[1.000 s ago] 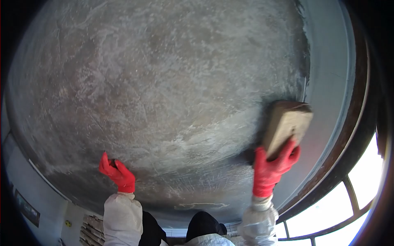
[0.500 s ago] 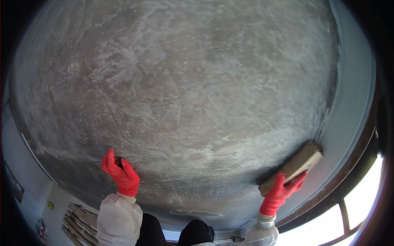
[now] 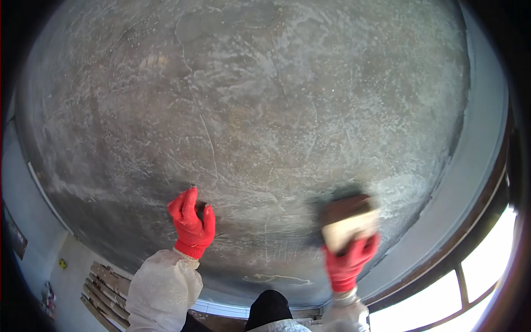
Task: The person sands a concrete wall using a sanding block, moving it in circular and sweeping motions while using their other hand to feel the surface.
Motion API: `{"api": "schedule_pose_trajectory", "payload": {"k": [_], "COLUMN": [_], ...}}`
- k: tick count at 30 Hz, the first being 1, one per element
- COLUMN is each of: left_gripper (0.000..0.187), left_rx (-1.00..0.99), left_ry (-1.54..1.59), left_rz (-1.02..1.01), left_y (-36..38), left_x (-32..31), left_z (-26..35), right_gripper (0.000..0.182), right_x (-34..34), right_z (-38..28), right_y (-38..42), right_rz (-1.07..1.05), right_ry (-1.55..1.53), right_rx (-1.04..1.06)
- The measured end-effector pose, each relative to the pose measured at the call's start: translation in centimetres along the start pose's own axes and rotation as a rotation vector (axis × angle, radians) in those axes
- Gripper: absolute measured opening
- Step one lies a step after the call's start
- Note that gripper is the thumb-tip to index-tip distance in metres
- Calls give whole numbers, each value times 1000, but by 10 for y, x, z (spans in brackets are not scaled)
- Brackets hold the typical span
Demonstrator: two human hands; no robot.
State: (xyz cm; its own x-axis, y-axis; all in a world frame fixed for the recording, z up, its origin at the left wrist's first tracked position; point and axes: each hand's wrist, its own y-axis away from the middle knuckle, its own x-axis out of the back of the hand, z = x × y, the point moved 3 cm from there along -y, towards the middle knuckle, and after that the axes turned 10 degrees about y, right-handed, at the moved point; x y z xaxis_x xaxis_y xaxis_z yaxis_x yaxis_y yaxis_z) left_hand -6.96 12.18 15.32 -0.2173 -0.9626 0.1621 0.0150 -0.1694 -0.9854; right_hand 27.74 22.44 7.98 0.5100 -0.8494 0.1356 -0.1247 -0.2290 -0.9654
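Note:
My right hand (image 3: 352,263), in a red glove, is closed around the pale side of a wooden block (image 3: 349,221). The block is smeared by motion, and its darker brown face lies towards the mottled grey plaster-like surface (image 3: 260,110). My left hand (image 3: 192,220), also in a red glove, has curled fingers close against that surface, left of the middle. A small dark patch shows between its thumb and fingers; I cannot tell what it is. White sleeves cover both forearms.
A pale blue-grey border (image 3: 481,133) curves along the right side, beside a bright window (image 3: 437,299). Wooden slats (image 3: 105,296) show at lower left, near a small yellow round thing (image 3: 62,264). A dark rounded shape (image 3: 269,310) sits at bottom centre.
My right hand has moved left with the wooden block, away from the right border, and the block has turned. My left hand appears further right and slightly higher as the view shifts.

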Motion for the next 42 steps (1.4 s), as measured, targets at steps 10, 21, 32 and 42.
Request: {"api": "schedule_pose_trajectory", "payload": {"k": [10,21,32,42], "left_gripper": [52,51,47,44], "left_rx": [-133,-140,-155,-155], "left_ry": [-156,-118,-126,-95], "left_rz": [83,5,9,-5], "left_y": [-3,-4,-3,0], "left_x": [-9,-7,-4,-4], "left_z": [5,5,10,6], "right_gripper": [109,94,68,95], "right_x": [-9,-8,-13,-2], "right_z": [-31,75,-125,50], "right_y": [16,-15,32,-22], "right_rz": [-104,134,-5,146], "right_ry": [23,-137,-118,-229], "right_rx": [-184,-772,417,-984]}}
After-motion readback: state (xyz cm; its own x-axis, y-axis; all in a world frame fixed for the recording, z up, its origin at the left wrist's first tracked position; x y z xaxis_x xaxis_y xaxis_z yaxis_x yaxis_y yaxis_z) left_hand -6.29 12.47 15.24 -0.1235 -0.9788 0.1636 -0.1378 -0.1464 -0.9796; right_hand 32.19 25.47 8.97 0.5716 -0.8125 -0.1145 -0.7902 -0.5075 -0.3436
